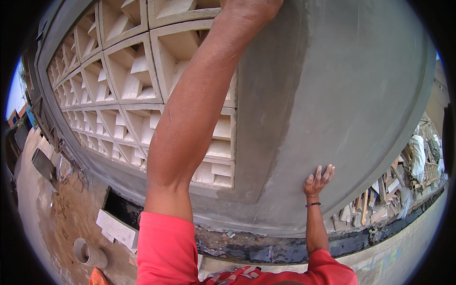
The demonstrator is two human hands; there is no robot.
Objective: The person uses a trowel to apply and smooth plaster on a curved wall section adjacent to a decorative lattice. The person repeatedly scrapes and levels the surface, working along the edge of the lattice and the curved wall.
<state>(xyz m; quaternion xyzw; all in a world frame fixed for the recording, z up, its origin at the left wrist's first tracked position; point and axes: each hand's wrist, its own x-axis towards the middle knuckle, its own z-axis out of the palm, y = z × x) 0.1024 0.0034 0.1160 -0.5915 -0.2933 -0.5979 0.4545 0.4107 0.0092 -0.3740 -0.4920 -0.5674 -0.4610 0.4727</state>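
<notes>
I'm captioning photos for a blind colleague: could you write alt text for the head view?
A person's right hand rests against a smooth gray wall while the left arm extends beyond the top edge. Cream openwork blocks stand at left; debris lies at right.

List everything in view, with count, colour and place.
Wall: 1, grey, centre to right
Hollow blocks: many, cream, left to upper centre
Round containers: 2, grey, left
Slab: at least 1, white, lower left
Orange thing: 1, kind unclear, bottom left
Ground: 1, brown, left
Ditch: 1, dark, along the wall's foot
Scrap pile: 1, mixed colours, right
Sky: at least 1 patch, blue, left edge
Shirt: 1, red, bottom
Bracelet: 1, dark, right wrist
Left hand: 1, mostly cut off, top edge
Right hand: 1, spread against the wall
</notes>
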